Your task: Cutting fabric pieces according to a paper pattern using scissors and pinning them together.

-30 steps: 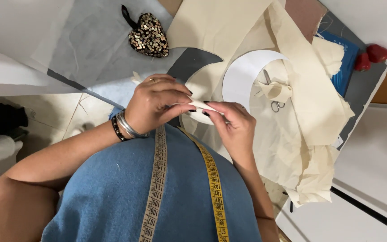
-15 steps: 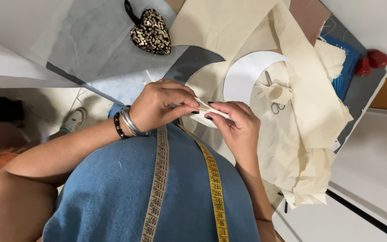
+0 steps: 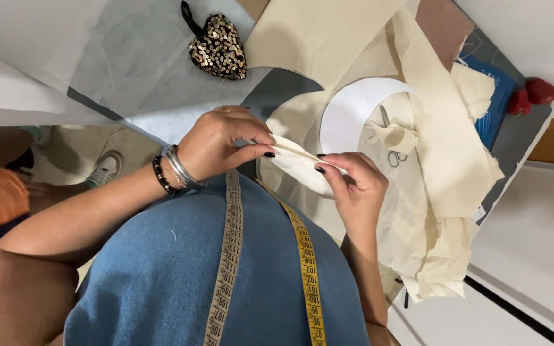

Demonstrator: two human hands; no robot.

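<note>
Here, a small piece of cream fabric [image 3: 299, 165] is held between both hands, just above the near edge of the worktop [image 3: 161, 64] and close to the body. It is a pale, unbleached cloth, matte and slightly creased, folded along its upper edge so that a narrow ridge runs from one hand to the other, while the lower part hangs in a soft rounded curve. The left hand [image 3: 222, 144] is closed in a pinch on the left end of the fold, thumb and forefinger pressed together on the cloth; bracelets are worn at its wrist. The right hand [image 3: 354, 182] is likewise pinching the right end, its dark-nailed fingertips [image 3: 320, 169] bent down onto the fold. A yellow measuring tape [image 3: 306, 256] is draped over a blue denim garment below the hands. Beyond them, larger cream fabric pieces [image 3: 437, 160], a white curved paper pattern [image 3: 347, 109], small scissors [image 3: 389, 150] and a sequinned heart [image 3: 218, 48] are spread on the worktop
</note>
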